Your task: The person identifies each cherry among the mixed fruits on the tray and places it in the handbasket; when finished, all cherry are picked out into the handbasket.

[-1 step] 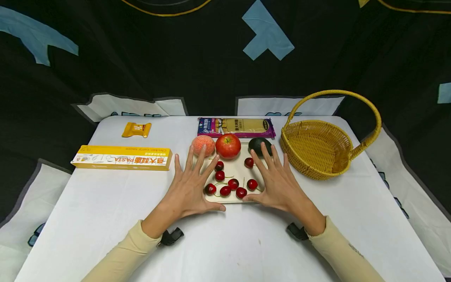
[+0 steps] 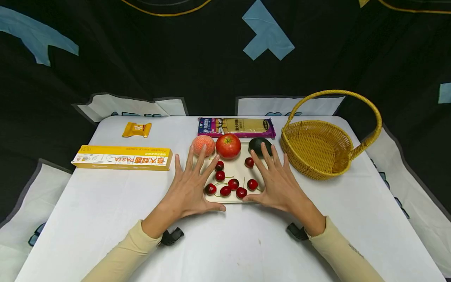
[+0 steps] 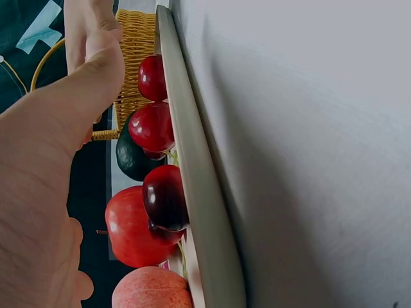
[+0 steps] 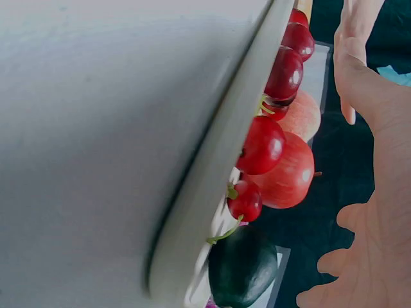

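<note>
My left hand (image 2: 190, 188) is spread flat over the left side of a cream rectangular tray (image 2: 229, 202), fingers straight and apart. Over the tray's right side my right hand (image 2: 278, 184) is spread likewise, its thumb near a cherry (image 2: 241, 192). Neither hand grips anything. Several stemmed red cherries (image 3: 166, 197) lie across the front and middle of the tray. Along its back sit a pinkish peach (image 2: 203, 145), a red apple (image 2: 228, 146) and a dark green avocado (image 4: 243, 266). Both wrist views show the hands raised above the fruit, palms down.
Behind the tray lies a purple-edged pack of pasta (image 2: 236, 127). A yellow pasta box (image 2: 121, 158) and a small orange wrapped snack (image 2: 136, 129) lie to the left. A wicker basket (image 2: 317, 172) with a tall arched handle stands at the right, close to my right hand.
</note>
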Demonstrator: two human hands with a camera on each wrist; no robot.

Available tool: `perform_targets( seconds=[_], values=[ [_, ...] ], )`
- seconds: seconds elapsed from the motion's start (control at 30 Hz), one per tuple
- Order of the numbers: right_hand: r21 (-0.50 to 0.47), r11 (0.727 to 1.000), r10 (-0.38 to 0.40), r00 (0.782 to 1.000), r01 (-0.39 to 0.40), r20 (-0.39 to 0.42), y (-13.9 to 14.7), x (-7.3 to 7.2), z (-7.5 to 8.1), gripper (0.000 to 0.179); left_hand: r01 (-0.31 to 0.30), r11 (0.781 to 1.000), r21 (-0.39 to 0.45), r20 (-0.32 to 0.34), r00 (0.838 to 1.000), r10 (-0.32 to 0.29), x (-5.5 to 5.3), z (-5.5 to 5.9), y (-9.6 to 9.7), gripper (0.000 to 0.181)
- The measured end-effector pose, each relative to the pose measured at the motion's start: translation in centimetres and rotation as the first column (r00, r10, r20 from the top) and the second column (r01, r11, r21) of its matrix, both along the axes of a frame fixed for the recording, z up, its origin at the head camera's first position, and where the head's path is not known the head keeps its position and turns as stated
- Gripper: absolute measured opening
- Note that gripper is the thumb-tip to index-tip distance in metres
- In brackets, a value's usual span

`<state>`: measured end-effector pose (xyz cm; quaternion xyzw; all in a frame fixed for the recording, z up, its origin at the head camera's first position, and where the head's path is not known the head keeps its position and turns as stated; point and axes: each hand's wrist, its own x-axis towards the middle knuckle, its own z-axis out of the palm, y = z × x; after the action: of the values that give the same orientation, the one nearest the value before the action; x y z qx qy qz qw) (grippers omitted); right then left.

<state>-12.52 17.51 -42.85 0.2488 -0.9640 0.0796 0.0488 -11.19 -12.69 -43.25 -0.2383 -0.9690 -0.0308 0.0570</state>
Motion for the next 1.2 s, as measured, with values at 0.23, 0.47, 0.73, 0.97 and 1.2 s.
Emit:
perform_targets(
  seconds=[0.23, 0.47, 0.73, 0.97, 1.2],
  values=[
    [-0.006, 1.0, 0.004, 1.0, -0.004, 0.013, 0.0, 0.2, -0.2, 0.137, -0.011, 1.0, 0.0, 0.022, 1.0, 0.011, 0.2, -0.1, -0.2, 0.146],
    [-0.042, 0.999, 0.024, 1.0, -0.024, -0.008, -0.1, -0.1, 0.3, 0.132, -0.011, 1.0, 0.017, 0.014, 1.0, 0.011, 0.1, 0.2, -0.5, 0.145],
    [-0.194, 0.976, 0.086, 0.994, -0.099, -0.074, 0.2, -0.6, 0.9, 0.083, 0.046, 0.984, 0.17, 0.034, 0.998, -0.053, 0.0, 0.9, -2.2, 0.134],
    [-0.259, 0.948, 0.189, 0.982, -0.184, -0.007, 0.5, -0.1, 0.3, 0.035, 0.089, 0.929, 0.358, -0.016, 0.996, -0.089, 0.5, 0.6, -4.9, 0.104],
    [-0.245, 0.948, 0.216, 0.976, -0.202, 0.032, 0.6, 0.1, -0.3, 0.023, 0.058, 0.925, 0.376, -0.015, 0.998, -0.057, 1.1, -0.5, -6.8, 0.082]
  ],
)
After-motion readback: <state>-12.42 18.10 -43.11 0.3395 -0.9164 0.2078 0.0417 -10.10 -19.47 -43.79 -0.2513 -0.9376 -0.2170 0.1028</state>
